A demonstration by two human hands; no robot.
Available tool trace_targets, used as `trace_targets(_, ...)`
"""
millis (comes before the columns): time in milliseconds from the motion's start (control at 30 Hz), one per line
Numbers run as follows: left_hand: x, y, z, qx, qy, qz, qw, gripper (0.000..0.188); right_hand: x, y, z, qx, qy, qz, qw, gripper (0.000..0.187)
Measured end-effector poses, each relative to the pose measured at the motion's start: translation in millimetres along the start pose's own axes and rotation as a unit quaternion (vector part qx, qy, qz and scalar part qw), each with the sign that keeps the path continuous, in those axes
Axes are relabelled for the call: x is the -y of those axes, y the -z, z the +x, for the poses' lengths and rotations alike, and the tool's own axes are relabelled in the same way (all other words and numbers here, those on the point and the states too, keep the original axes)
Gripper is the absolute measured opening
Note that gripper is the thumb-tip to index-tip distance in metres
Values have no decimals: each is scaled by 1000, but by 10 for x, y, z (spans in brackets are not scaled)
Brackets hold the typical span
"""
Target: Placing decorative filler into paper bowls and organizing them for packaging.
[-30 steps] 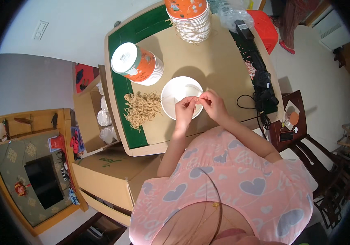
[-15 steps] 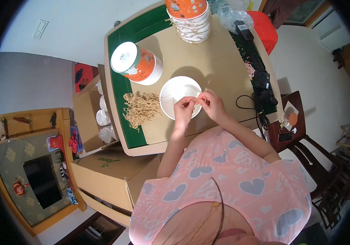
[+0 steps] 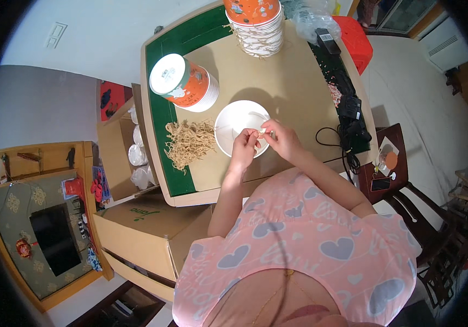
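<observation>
My left hand [image 3: 245,147] and my right hand [image 3: 282,143] meet over the near right rim of a white round paper tub [image 3: 233,117]. Both are closed in a pinch on a tiny pale thing between the fingertips, too small to name. A pile of thin tan strings [image 3: 187,143] lies just left of the tub. Behind the pile, an upside-down stack of orange and green paper tubs [image 3: 193,87] stands tilted in view. Another stack of tubs [image 3: 258,35], with tan strings hanging between the rims, rises at the far edge.
Black power adapters and cables [image 3: 349,106] run along the table's right side. Clear plastic bags [image 3: 313,22] lie at the far right, beside a red stool [image 3: 354,43]. Cardboard boxes [image 3: 141,218] stand on the left. A dark chair [image 3: 389,158] on the right bears a phone.
My fingertips have shifted slightly, the right ones rising a little from the left, and the small pale thing between them shows more. The tub and string pile stay put.
</observation>
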State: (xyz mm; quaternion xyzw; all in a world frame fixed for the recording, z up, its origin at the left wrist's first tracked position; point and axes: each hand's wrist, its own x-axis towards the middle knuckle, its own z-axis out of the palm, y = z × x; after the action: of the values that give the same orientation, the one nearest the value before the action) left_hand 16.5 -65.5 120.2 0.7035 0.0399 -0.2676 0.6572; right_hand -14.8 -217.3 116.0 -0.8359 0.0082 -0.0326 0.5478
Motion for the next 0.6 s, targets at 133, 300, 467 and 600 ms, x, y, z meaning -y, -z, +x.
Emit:
trace_targets(133, -54, 21, -17, 31, 29, -46, 998, 18, -60, -23, 5, -22, 47, 13, 999, 12)
trace_targets(300, -83, 31, -7, 12, 59, -98, 993, 19, -26, -6, 5, -30, 52, 13, 998, 9)
trace_targets(467, -152, -63, -39, -21, 24, -51, 998, 26, -95, -32, 1, -44, 59, 16, 997, 9)
trace_targets(600, -72, -37, 12, -3, -1, 24, 1000, 16, -90, -28, 1, -57, 61, 22, 996, 9)
